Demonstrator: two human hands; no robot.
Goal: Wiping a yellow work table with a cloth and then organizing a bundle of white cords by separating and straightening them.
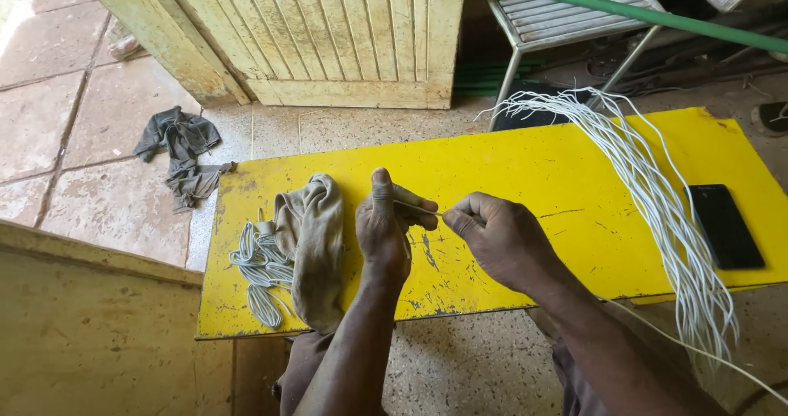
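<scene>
My left hand (pixel 384 229) and my right hand (pixel 498 237) are held close together over a yellow table (pixel 525 165). Between them runs a short stretch of thin white wire (pixel 417 207), pinched by the left thumb and fingers at one end and by the right fingertips at the other. A long bundle of white wires (pixel 648 194) lies across the table's right part and hangs over its near edge. A coiled bunch of white wire (pixel 258 264) rests at the table's left, beside a crumpled beige cloth (pixel 312 239).
A black phone (pixel 726 225) lies at the table's right end. A grey rag (pixel 182 149) sits on the tiled floor at left. Behind the table are a pale wooden door (pixel 328 30), a metal-legged slatted stand (pixel 558 13) and a green pipe (pixel 624 9).
</scene>
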